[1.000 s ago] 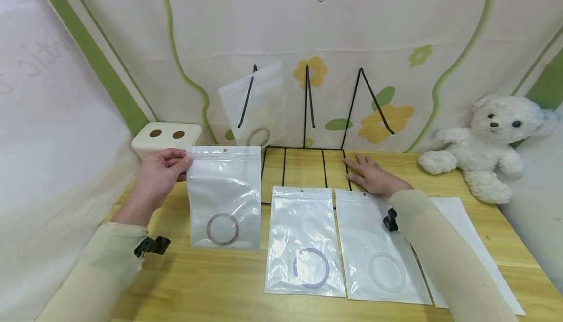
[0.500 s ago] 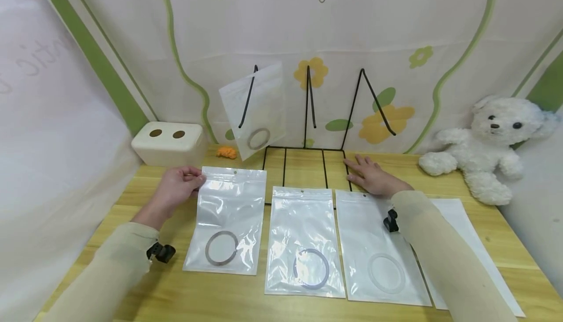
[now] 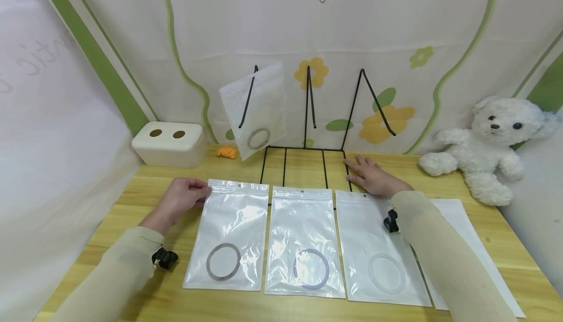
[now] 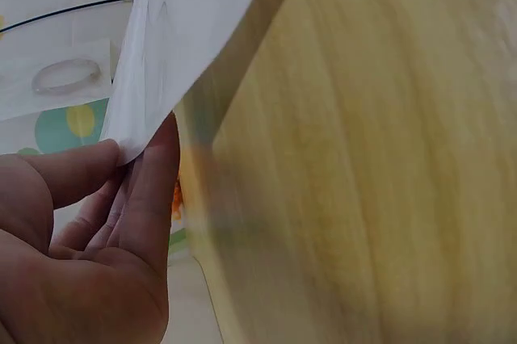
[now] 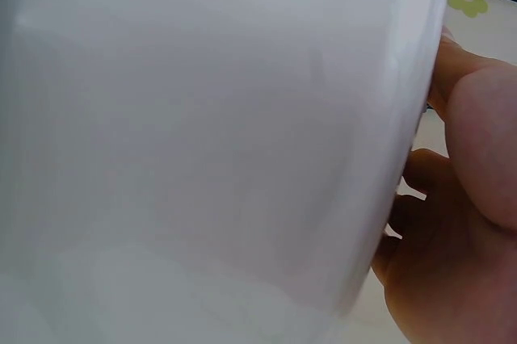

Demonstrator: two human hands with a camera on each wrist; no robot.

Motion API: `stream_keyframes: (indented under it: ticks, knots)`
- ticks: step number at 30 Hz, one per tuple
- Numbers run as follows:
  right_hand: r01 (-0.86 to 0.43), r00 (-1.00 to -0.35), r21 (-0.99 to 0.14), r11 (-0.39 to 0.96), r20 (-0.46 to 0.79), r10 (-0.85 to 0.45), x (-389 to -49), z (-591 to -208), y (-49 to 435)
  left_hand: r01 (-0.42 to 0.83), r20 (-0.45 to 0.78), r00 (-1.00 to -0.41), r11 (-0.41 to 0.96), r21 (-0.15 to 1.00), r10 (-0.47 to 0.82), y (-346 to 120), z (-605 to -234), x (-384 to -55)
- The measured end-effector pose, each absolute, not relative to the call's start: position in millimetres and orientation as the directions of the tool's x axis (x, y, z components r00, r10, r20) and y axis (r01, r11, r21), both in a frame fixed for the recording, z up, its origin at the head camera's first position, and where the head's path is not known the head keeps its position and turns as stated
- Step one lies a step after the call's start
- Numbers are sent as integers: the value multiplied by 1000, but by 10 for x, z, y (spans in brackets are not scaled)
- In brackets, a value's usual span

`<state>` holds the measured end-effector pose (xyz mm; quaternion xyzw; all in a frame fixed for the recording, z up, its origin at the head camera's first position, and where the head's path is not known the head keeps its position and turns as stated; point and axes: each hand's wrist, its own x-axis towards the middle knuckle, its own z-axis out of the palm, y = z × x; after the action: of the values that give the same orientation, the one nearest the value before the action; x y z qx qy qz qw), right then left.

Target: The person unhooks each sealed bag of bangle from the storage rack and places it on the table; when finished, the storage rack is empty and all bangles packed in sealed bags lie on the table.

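Note:
By its top left corner, my left hand (image 3: 181, 197) pinches a clear-front white zip bag (image 3: 230, 214) with a brownish bangle (image 3: 208, 262) inside. The left wrist view shows thumb and fingertips on the corner of this bag (image 4: 182, 33). The bag lies low over the table, left of a second zip bag (image 3: 303, 224) with a purple bangle. My right hand (image 3: 374, 177) rests with fingers spread on the right side of a black wire rack (image 3: 324, 168). Below it lies a third zip bag (image 3: 365, 234) with a clear bangle. A bag (image 5: 202, 118) fills most of the right wrist view.
Three wire hooks rise from the rack; a bangle bag (image 3: 259, 102) hangs on the left one. Another white bag (image 3: 475, 244) lies partly under my right sleeve. A white box with two holes (image 3: 169, 148), orange bundle (image 3: 226, 152) and white teddy bear (image 3: 490, 151) stand behind.
My left hand has lowered the bag with the brownish bangle toward the table, bringing it closer and slightly right, beside the purple bangle's bag. My right hand has stayed on the rack.

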<state>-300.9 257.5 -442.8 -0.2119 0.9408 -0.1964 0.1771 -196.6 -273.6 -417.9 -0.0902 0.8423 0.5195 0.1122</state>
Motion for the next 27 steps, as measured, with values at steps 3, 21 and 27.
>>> stream_keyframes:
  ticks: [3, 21, 27]
  knots:
    - [-327, -848, -444, 834, -251, -467, -3002, -4423, 2573, -273, -295, -955, 474, 837, -31, -2742, -4208, -1975]
    - [-329, -845, -481, 813, -235, -481, -2982, -4409, 2585, -299, -317, -948, 466, 833, -42, -2753, -4305, -1995]
    - [-330, -848, -446, 832, -247, -469, -2993, -4419, 2569, -297, -311, -949, 472, 830, -50, -2715, -4310, -2001]
